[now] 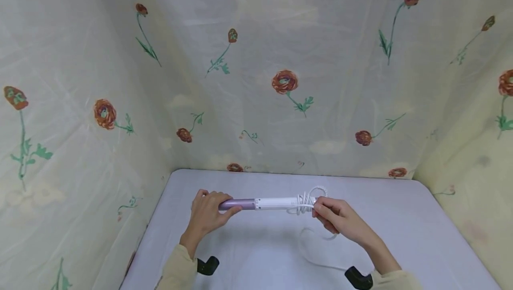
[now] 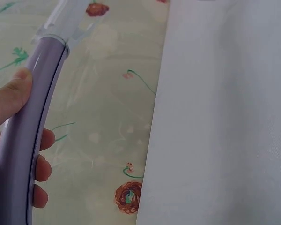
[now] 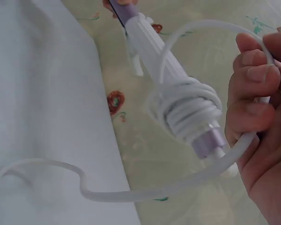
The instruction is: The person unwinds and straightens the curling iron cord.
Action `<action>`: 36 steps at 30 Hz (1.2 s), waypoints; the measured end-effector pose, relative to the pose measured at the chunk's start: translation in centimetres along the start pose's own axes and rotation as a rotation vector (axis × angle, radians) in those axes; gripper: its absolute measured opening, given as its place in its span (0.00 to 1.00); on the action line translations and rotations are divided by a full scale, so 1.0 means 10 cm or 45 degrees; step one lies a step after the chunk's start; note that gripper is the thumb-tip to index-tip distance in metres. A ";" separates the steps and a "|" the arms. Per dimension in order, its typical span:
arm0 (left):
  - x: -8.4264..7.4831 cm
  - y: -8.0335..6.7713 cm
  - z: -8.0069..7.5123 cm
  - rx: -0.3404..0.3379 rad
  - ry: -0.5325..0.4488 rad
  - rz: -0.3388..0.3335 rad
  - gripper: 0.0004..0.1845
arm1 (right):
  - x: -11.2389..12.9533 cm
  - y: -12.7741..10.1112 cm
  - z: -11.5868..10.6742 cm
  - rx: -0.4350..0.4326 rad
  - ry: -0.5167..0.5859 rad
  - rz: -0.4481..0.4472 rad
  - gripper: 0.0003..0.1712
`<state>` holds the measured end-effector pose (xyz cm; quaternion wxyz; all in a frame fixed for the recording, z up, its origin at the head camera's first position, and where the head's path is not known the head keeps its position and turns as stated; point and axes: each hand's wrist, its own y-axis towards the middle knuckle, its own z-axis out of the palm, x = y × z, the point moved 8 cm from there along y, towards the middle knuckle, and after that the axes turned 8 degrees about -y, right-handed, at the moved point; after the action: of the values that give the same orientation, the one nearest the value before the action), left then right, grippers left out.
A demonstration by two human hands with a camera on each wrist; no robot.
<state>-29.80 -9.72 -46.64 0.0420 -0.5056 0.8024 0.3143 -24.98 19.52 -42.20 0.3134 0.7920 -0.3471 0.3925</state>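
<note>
A curling wand (image 1: 266, 203) with a purple barrel (image 2: 28, 122) and a white handle (image 3: 154, 47) is held level above the table. My left hand (image 1: 208, 212) grips the purple barrel end, thumb on top. Its white cord (image 3: 187, 110) is wound several turns round the handle's end. My right hand (image 1: 336, 218) pinches a loop of that cord (image 1: 316, 191) beside the coil. The loose rest of the cord (image 3: 61, 176) trails down onto the table.
A pale lavender table (image 1: 401, 232) fills the lower half of the head view. Cream cloth printed with red flowers (image 1: 284, 81) hangs close on the left, back and right. Black wrist mounts (image 1: 208, 265) sit on both forearms.
</note>
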 end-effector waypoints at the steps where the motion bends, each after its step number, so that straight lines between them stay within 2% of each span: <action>1: 0.00 0.00 0.00 0.002 -0.005 -0.001 0.25 | 0.01 -0.01 0.04 0.020 0.046 -0.024 0.12; 4: -0.01 0.01 0.00 0.003 -0.023 0.003 0.25 | 0.02 -0.02 0.13 0.053 0.143 -0.061 0.12; 7: -0.01 0.01 0.00 0.007 -0.022 0.002 0.25 | 0.00 -0.04 0.21 0.061 0.167 -0.046 0.13; 12: -0.01 0.01 0.01 0.005 -0.009 0.005 0.25 | -0.09 -0.07 0.33 0.053 0.107 0.028 0.13; 20: -0.01 0.02 -0.03 -0.053 0.013 0.025 0.23 | -0.26 -0.10 0.57 0.139 0.082 0.177 0.11; 25: -0.02 0.03 -0.07 -0.084 -0.009 0.045 0.23 | -0.33 -0.08 0.65 0.134 0.037 0.196 0.11; 31: -0.01 0.02 -0.09 -0.079 -0.020 0.036 0.22 | -0.45 -0.04 0.71 0.146 -0.015 0.222 0.13; 36: -0.01 0.02 -0.11 -0.080 -0.032 0.051 0.22 | -0.59 -0.01 0.74 0.148 -0.115 0.254 0.12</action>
<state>-29.71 -10.17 -45.64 0.0298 -0.4865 0.8016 0.3463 -24.58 15.71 -50.81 0.2103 0.7871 -0.4147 0.4052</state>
